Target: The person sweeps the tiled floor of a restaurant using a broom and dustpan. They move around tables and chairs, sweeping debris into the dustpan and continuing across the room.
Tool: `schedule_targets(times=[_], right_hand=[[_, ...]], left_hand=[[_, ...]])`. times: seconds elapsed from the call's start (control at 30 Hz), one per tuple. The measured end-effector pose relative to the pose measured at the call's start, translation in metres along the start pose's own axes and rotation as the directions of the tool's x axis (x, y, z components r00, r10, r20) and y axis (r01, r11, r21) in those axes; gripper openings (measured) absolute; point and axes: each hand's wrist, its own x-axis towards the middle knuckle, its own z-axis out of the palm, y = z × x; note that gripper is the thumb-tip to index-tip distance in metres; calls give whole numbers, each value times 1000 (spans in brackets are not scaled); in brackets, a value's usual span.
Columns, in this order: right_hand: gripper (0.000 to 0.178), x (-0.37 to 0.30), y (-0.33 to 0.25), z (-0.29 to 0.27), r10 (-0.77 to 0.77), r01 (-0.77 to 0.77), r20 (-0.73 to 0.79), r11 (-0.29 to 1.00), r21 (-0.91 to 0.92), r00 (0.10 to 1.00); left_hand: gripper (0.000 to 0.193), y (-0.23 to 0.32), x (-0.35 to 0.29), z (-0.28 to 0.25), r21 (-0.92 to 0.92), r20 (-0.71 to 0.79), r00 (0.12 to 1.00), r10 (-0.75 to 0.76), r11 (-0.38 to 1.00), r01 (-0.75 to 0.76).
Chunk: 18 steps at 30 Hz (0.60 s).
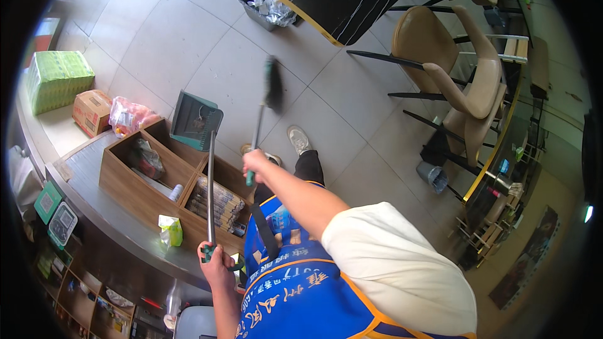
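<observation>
My right hand point(255, 162) is wrapped round the green grip of a broom point(258, 127). The dark bristle head of this broom is smeared by motion above the tiled floor. Lower left, my left hand point(217, 262) holds the green handle end of a long-handled dustpan point(211, 194). Its grey-green pan point(196, 119) lies left of the broom head, close to the wooden compartments, with a little debris visible inside. My shoes point(299, 140) are on the floor just below the broom head.
A wooden compartment box point(135, 179) on the counter point(88, 172) borders my left side. A lined bin point(270, 12) stands under the black table point(339, 0) ahead. Tan chairs point(433, 56) and a small bin point(432, 176) are to the right. A green pack point(59, 81) sits far left.
</observation>
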Motion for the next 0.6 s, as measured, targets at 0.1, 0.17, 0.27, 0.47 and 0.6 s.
schedule_targets(times=[0.1, 0.17, 0.27, 0.47, 0.6], right_hand=[[11, -5, -21, 42, -29, 33, 47, 996, -85, 998], [13, -12, -32, 43, -75, 79, 61, 995, -63, 995], [13, -32, -35, 11, -204, 212, 62, 959, -186, 977], [29, -75, -26, -133, -388, 44, -372, 739, -672, 843], [30, -69, -66, -246, -403, -52, -587, 793, -606, 702]], left_hand=[[23, 5, 1, -10, -34, -5, 1000, 11, 999, -11], [23, 8, 3, -16, -65, 4, 1000, 10, 998, -10], [24, 13, 11, -20, 0, 27, 1000, -3, 1000, 3], [26, 25, 35, -14, 64, 49, 998, -37, 997, 34], [26, 19, 35, -3, 81, 2, 998, -68, 994, 68]])
